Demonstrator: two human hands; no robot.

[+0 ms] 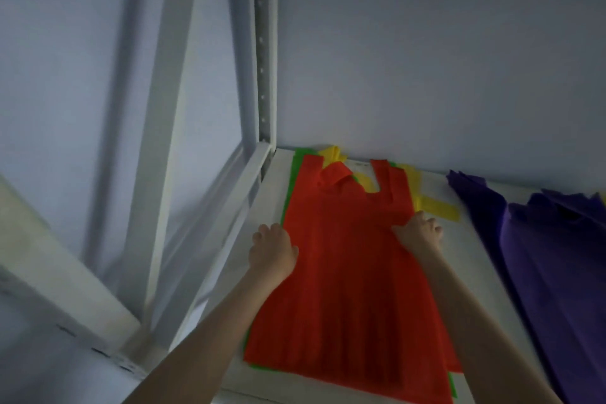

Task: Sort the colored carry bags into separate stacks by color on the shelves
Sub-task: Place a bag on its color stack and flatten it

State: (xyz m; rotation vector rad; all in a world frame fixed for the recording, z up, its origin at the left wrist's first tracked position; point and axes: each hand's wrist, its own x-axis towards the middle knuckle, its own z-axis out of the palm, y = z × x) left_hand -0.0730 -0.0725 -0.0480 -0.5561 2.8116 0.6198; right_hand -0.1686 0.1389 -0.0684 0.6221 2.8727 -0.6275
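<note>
A red carry bag (347, 289) lies flat on top of a mixed pile on the white shelf (472, 272), handles pointing toward the wall. Green bag (288, 187) edges stick out under its left side and bottom. Yellow bag (436, 208) handles stick out behind and to the right. My left hand (272, 252) grips the red bag's left edge with curled fingers. My right hand (421, 229) grips its right edge near the handle. A stack of purple bags (551, 259) lies further right on the same shelf.
A white metal upright (262, 52) stands at the shelf's back left corner, with slanted frame bars (170, 108) to its left. A pale wall (426, 43) runs directly behind the shelf. A strip of bare shelf separates the mixed pile from the purple stack.
</note>
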